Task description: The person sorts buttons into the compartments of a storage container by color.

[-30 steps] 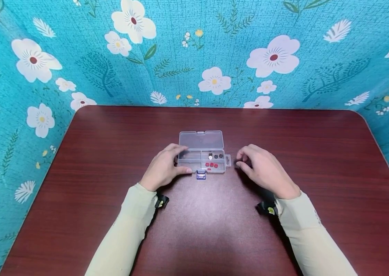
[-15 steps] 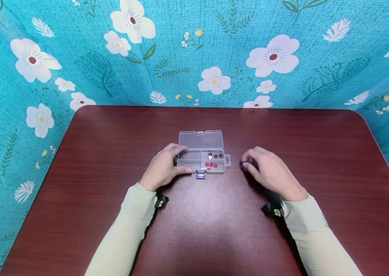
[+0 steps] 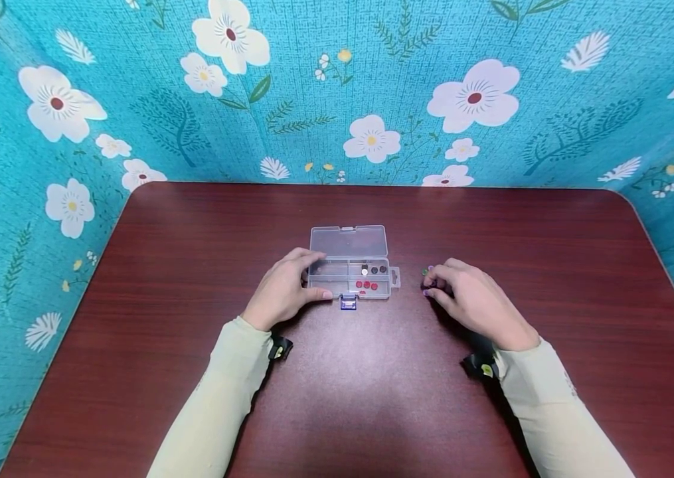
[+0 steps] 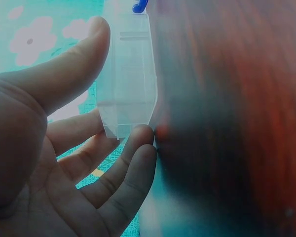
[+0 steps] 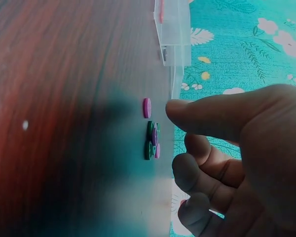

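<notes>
A clear plastic compartment box (image 3: 327, 287) lies with its lid (image 3: 348, 241) folded back on the table. My left hand (image 3: 277, 292) grips its left end, thumb along the front rim and fingers at the back and left side. Red buttons (image 3: 366, 285) lie in the front right compartment, dark buttons (image 3: 374, 270) and a white one (image 3: 364, 271) in the back right. To the right of the box, my right hand (image 3: 474, 295) is just over a small group of purple and green buttons (image 5: 155, 136). Its thumb stands apart from the loosely bent fingers, with nothing between them.
A blue latch (image 3: 348, 303) hangs at the box's front edge, and a clear hanging tab (image 3: 395, 277) sticks out on its right. The dark red wooden table (image 3: 337, 392) ends at the back against a blue floral cloth (image 3: 313, 133).
My right hand has shifted right and slightly toward me, away from the box. Green and purple buttons now show at its fingertips. The left hand and box have stayed in place.
</notes>
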A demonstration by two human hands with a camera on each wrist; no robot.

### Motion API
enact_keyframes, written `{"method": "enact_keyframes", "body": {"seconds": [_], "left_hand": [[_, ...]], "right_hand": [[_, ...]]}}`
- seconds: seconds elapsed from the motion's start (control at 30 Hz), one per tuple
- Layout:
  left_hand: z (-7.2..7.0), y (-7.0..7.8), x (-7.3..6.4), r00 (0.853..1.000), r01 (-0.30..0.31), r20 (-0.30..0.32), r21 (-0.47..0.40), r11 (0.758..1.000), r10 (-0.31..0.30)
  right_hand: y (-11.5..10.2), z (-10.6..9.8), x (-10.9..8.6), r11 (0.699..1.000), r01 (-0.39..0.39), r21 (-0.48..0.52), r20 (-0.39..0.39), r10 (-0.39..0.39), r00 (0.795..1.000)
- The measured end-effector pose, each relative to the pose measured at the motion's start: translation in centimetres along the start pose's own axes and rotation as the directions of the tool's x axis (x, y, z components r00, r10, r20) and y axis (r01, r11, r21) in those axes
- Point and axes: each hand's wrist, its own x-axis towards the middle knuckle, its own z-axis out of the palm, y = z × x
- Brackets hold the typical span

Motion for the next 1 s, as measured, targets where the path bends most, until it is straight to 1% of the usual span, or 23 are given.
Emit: {"method": "enact_keyframes", "body": {"seconds": [0.33, 0.5, 0.8, 1.0], "left_hand": [[0.0, -0.01, -0.06, 1.0, -0.003, -0.003, 0.006, 1.0, 0.003], [-0.02, 0.0, -0.01, 1.0, -0.016, -0.008, 0.001, 1.0, 0.016], [-0.02, -0.06, 0.06, 1.0, -0.015, -0.004, 0.002, 1.0, 0.015], [-0.01, -0.1, 0.05, 1.0, -0.016, -0.01, 0.0, 1.0, 0.016]], "right_hand": [[0.31, 0.17, 0.0, 1.0, -0.009, 0.0, 0.034, 0.009, 0.999], [0.4, 0.28, 0.0, 1.0, -0.014, -0.001, 0.039, 0.014, 0.999], [0.5, 0.48, 0.06, 1.0, -0.004, -0.004, 0.044, 0.004, 0.999], [0.52, 0.51, 0.11, 1.0, -0.01, -0.01, 0.055, 0.011, 0.998]]}}
